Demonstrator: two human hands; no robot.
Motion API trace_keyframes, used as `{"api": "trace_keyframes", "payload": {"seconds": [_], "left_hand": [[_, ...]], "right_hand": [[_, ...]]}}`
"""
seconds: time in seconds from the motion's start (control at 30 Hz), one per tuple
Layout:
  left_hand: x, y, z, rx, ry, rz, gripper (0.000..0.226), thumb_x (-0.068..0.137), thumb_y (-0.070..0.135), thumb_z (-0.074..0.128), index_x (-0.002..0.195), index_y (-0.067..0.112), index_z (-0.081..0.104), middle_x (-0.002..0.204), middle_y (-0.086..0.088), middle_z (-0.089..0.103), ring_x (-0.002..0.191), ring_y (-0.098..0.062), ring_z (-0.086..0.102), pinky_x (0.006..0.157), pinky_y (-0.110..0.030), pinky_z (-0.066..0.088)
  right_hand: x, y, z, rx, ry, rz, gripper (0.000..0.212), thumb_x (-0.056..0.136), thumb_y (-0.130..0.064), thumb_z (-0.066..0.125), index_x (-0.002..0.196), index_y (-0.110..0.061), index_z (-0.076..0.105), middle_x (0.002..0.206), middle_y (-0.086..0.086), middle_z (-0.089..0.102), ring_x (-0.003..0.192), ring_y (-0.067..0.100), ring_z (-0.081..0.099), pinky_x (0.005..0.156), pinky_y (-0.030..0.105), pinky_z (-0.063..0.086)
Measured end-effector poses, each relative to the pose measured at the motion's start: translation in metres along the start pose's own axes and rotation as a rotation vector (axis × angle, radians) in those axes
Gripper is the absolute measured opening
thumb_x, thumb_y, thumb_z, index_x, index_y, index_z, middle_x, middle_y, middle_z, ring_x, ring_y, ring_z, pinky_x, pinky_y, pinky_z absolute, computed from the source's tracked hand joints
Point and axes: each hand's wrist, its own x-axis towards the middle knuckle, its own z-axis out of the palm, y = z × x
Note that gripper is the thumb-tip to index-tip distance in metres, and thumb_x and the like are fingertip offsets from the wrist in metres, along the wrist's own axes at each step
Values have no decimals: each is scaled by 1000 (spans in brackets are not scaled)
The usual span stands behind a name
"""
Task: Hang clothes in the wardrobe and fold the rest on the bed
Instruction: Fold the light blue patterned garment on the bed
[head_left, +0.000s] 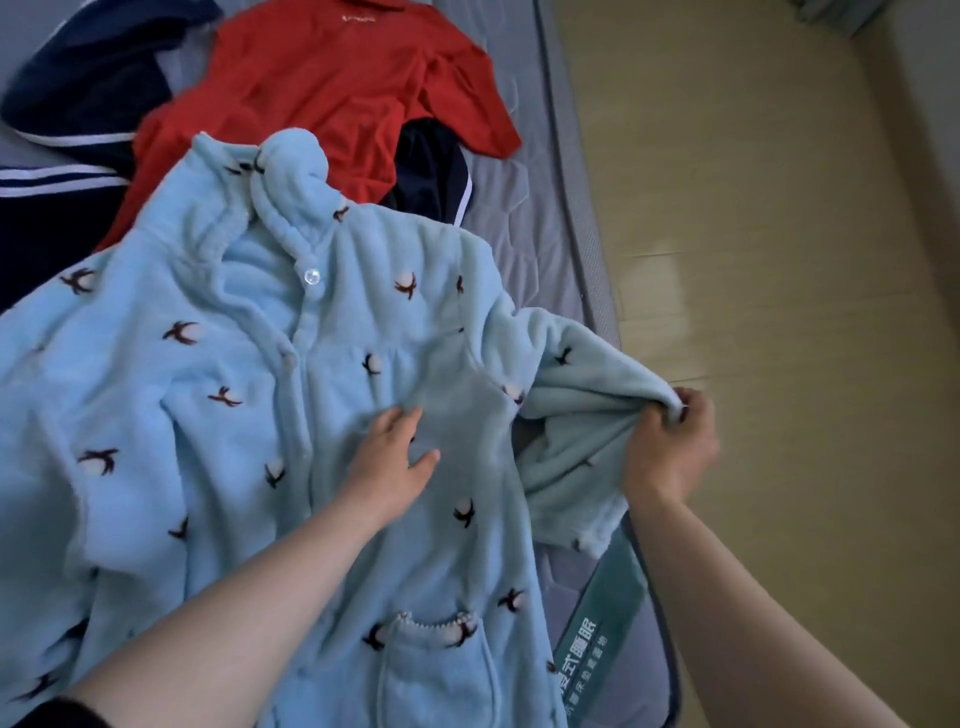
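The right grip, pinching the sleeve of the pajama top, risked dragging it from under the flat, released left grip.

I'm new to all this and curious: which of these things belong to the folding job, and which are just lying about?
In the job: blue fleece top, left hand resting on it, right hand pinching its sleeve; red shirt and navy clothes waiting behind.
Just there: mattress, green label, floor.
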Motion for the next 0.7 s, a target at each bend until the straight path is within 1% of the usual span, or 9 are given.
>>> {"api": "trace_keyframes", "payload": {"seconds": [0.1, 0.23, 0.33, 0.37, 0.43, 0.5, 0.53, 0.6, 0.7], "left_hand": [[3, 1, -2, 31, -32, -22, 61, 93, 32, 57, 146, 14, 34, 154, -8, 23, 137, -23, 34, 112, -38, 31], [4, 13, -5, 43, -57, -41, 64, 93, 40, 55, 147, 16, 32, 153, -8, 23, 136, -23, 37, 111, -36, 31], [1, 25, -7, 39, -41, -11, 59, 92, 39, 56, 143, 14, 38, 146, -7, 34, 129, -23, 43, 106, -29, 32], [0, 28, -8, 25, -33, -5, 57, 92, 38, 57, 141, 14, 40, 144, -8, 36, 126, -24, 45, 105, -28, 32], [2, 36, -11, -12, -2, 17, 54, 91, 36, 59, 139, 16, 43, 140, -7, 40, 123, -24, 48, 102, -26, 33], [10, 45, -13, -44, 38, 50, 53, 89, 34, 62, 136, 16, 47, 134, -6, 44, 118, -23, 51, 101, -28, 37], [16, 50, -13, -67, 58, 67, 52, 88, 31, 65, 135, 16, 48, 130, -7, 45, 113, -23, 54, 100, -30, 42], [27, 62, -8, -141, 104, 70, 50, 85, 26, 69, 131, 16, 52, 122, -6, 48, 99, -21, 59, 93, -34, 49], [38, 81, 9, -156, 136, 83, 55, 80, 27, 75, 129, 17, 54, 114, 1, 44, 98, -18, 57, 93, -29, 47]], "right_hand": [[37, -9, -31, -104, 51, -105, 19, 82, -9, 53, 98, -15, 62, 88, -1, 61, 81, 21, 54, 69, 25, 35], [27, -2, -44, -313, -514, -245, 7, 82, -18, 63, 87, -20, 58, 68, -6, 59, 64, 19, 55, 57, 31, 43], [9, 2, -41, -413, -871, -214, 36, 80, -46, 71, 60, -22, 54, 49, -10, 48, 49, 5, 45, 49, 23, 35], [6, 2, -38, -448, -892, -212, 49, 81, -54, 66, 53, -18, 49, 44, -8, 42, 44, 5, 40, 47, 23, 31], [12, -2, -28, -471, -668, -302, 56, 88, -56, 54, 51, -15, 45, 43, -4, 42, 45, 12, 43, 47, 29, 31], [31, -9, -14, -402, -381, -327, 36, 88, -49, 56, 68, -19, 55, 63, -4, 55, 62, 21, 55, 55, 32, 41], [42, -13, -6, -342, -369, -251, 29, 86, -48, 60, 85, -19, 59, 80, -2, 60, 75, 23, 59, 64, 36, 48], [61, -18, 12, -277, -596, 3, 48, 83, -50, 66, 115, -16, 56, 106, 2, 62, 94, 25, 62, 82, 43, 53], [62, -14, 23, -418, -985, 194, 68, 73, -62, 69, 120, -15, 56, 110, 3, 63, 96, 22, 61, 81, 35, 50]]}}
